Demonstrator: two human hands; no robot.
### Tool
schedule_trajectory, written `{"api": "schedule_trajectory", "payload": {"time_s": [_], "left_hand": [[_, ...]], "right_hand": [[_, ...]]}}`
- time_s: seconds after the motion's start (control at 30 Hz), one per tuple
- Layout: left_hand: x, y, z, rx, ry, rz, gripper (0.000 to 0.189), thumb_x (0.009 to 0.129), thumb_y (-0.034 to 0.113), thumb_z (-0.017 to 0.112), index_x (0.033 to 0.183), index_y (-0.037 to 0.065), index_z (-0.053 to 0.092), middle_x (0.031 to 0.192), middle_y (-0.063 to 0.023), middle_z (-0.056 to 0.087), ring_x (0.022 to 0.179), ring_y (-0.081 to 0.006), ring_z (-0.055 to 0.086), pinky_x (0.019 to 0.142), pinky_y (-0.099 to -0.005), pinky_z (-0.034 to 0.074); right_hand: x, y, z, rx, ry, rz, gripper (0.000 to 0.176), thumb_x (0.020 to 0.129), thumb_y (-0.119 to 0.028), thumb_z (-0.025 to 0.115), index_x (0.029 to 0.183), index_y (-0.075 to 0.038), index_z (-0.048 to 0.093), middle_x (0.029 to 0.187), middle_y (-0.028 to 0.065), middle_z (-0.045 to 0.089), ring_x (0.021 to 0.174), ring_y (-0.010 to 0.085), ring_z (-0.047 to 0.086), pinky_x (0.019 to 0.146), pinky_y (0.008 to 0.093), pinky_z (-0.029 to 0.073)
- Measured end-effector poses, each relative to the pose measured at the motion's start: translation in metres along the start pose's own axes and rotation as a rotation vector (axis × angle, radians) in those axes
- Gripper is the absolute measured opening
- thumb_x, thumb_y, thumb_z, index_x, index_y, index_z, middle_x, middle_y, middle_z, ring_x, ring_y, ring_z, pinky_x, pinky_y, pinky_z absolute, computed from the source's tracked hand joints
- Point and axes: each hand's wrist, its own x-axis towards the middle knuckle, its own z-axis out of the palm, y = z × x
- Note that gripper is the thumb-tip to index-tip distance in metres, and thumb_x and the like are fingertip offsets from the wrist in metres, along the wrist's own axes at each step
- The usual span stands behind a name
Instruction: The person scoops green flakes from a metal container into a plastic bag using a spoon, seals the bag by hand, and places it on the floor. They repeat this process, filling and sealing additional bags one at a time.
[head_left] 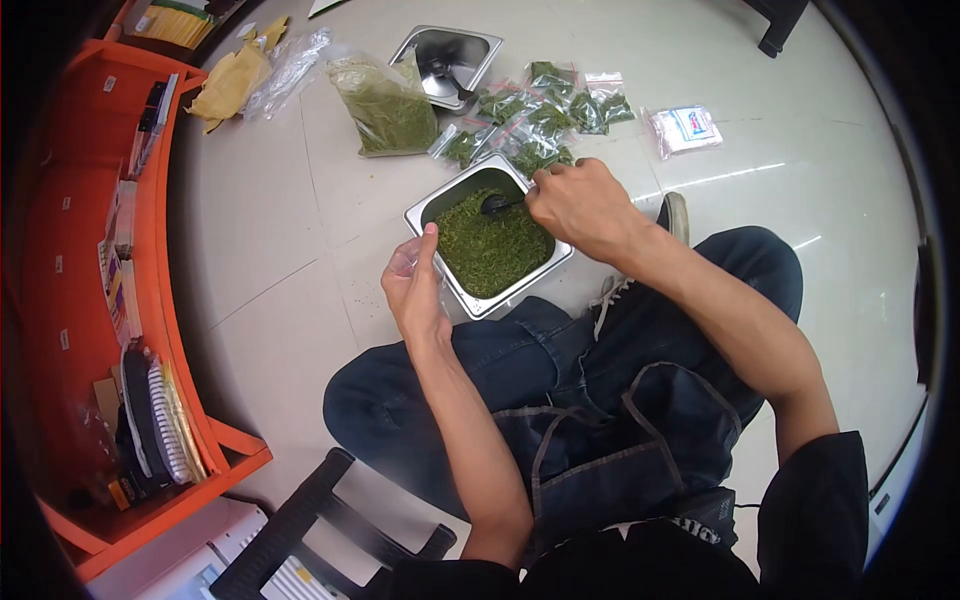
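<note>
A square metal pan (479, 307) sits on the floor before my crossed legs, holding a bed of dried green herb flakes (490, 255). My right hand (583, 203) grips the handle of a black spoon (494, 204), whose bowl rests in the flakes near the pan's far side. At the pan's left edge, my left hand (418, 290) is closed on a small clear plastic bag (404, 258), thumb pointing up. Part of that bag is hidden behind the fingers.
Several filled zip bags (545, 118) lie beyond the pan, beside a large bag of herb (382, 110) and a second metal pan (480, 48) with a black utensil. A packet of bags (684, 130) lies right. An orange shelf (165, 250) stands left, a black stool (300, 510) lower left.
</note>
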Motion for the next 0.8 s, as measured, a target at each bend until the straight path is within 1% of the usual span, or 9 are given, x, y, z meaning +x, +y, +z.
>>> {"api": "schedule_trajectory", "payload": {"time_s": [0.07, 0.1, 0.17, 0.2, 0.3, 0.43, 0.57, 0.6, 0.8], "left_hand": [[0.002, -0.002, -0.002, 0.036, -0.017, -0.03, 0.032, 0.083, 0.027, 0.08, 0.094, 0.0, 0.068, 0.085, -0.0032, 0.063, 0.077, -0.0109, 0.056, 0.071, -0.0238, 0.044], [0.002, -0.003, -0.002, 0.031, -0.018, -0.032, 0.032, 0.083, 0.027, 0.08, 0.094, 0.0, 0.068, 0.085, -0.0032, 0.063, 0.077, -0.0109, 0.056, 0.071, -0.0238, 0.044], [0.002, -0.003, 0.0, 0.023, -0.008, 0.011, 0.031, 0.082, 0.027, 0.08, 0.092, 0.0, 0.068, 0.085, -0.0039, 0.063, 0.076, -0.0107, 0.055, 0.069, -0.0246, 0.044], [0.002, -0.002, 0.0, 0.015, -0.008, 0.013, 0.031, 0.082, 0.027, 0.08, 0.092, 0.0, 0.068, 0.085, -0.0039, 0.063, 0.076, -0.0107, 0.055, 0.069, -0.0246, 0.044], [0.0, -0.003, 0.001, -0.06, -0.025, -0.009, 0.029, 0.083, 0.026, 0.08, 0.091, 0.0, 0.068, 0.083, -0.0035, 0.062, 0.077, -0.0108, 0.054, 0.069, -0.0253, 0.045], [-0.002, -0.004, 0.003, -0.18, -0.098, -0.001, 0.026, 0.085, 0.023, 0.077, 0.091, 0.0, 0.068, 0.081, -0.0036, 0.062, 0.076, -0.011, 0.055, 0.069, -0.0257, 0.046], [-0.002, -0.003, 0.003, -0.231, -0.13, -0.017, 0.023, 0.085, 0.021, 0.076, 0.092, 0.001, 0.067, 0.08, -0.0039, 0.062, 0.075, -0.0106, 0.056, 0.065, -0.0257, 0.046], [-0.003, 0.0, 0.004, -0.203, -0.103, -0.006, 0.025, 0.086, 0.019, 0.076, 0.09, -0.003, 0.065, 0.079, -0.0045, 0.061, 0.068, -0.0086, 0.052, 0.058, -0.0235, 0.041], [-0.003, -0.005, 0.003, -0.193, -0.145, 0.016, 0.026, 0.086, 0.021, 0.077, 0.09, -0.002, 0.065, 0.082, -0.0039, 0.062, 0.067, -0.0075, 0.05, 0.055, -0.0225, 0.037]], "right_hand": [[-0.003, -0.004, -0.001, -0.051, 0.071, 0.018, 0.013, 0.079, -0.011, 0.059, 0.073, -0.004, 0.068, 0.08, 0.0115, 0.066, 0.076, 0.025, 0.069, 0.058, 0.0381, 0.053], [-0.004, -0.007, -0.001, -0.055, 0.069, 0.016, 0.013, 0.079, -0.011, 0.059, 0.073, -0.004, 0.068, 0.08, 0.0115, 0.066, 0.076, 0.025, 0.069, 0.058, 0.0381, 0.053], [-0.007, -0.013, -0.001, 0.031, -0.049, 0.029, 0.014, 0.077, -0.012, 0.061, 0.066, -0.006, 0.067, 0.076, 0.0115, 0.067, 0.073, 0.0248, 0.069, 0.055, 0.0377, 0.052], [-0.008, -0.017, -0.003, 0.039, 0.014, 0.011, 0.015, 0.075, -0.012, 0.061, 0.062, -0.006, 0.067, 0.068, 0.0131, 0.064, 0.066, 0.0269, 0.068, 0.054, 0.0386, 0.051], [-0.014, -0.022, -0.013, 0.144, -0.043, -0.033, 0.015, 0.073, -0.012, 0.062, 0.062, -0.004, 0.067, 0.064, 0.0159, 0.063, 0.063, 0.0299, 0.068, 0.053, 0.0399, 0.051], [-0.019, -0.026, -0.02, 0.127, -0.09, -0.064, 0.015, 0.075, -0.012, 0.061, 0.063, -0.007, 0.069, 0.065, 0.0156, 0.065, 0.065, 0.0316, 0.069, 0.056, 0.041, 0.053], [-0.013, -0.028, -0.023, 0.186, -0.13, -0.018, 0.015, 0.075, -0.009, 0.058, 0.066, -0.003, 0.069, 0.068, 0.019, 0.066, 0.068, 0.0363, 0.068, 0.06, 0.045, 0.053], [-0.013, -0.03, -0.023, 0.224, -0.126, 0.006, 0.014, 0.074, -0.008, 0.058, 0.066, -0.002, 0.068, 0.069, 0.0199, 0.066, 0.069, 0.0377, 0.068, 0.062, 0.0461, 0.054], [-0.012, -0.028, -0.02, 0.31, -0.161, 0.089, 0.013, 0.071, -0.008, 0.06, 0.068, 0.003, 0.068, 0.071, 0.0232, 0.066, 0.072, 0.0404, 0.067, 0.065, 0.0473, 0.054]]}}
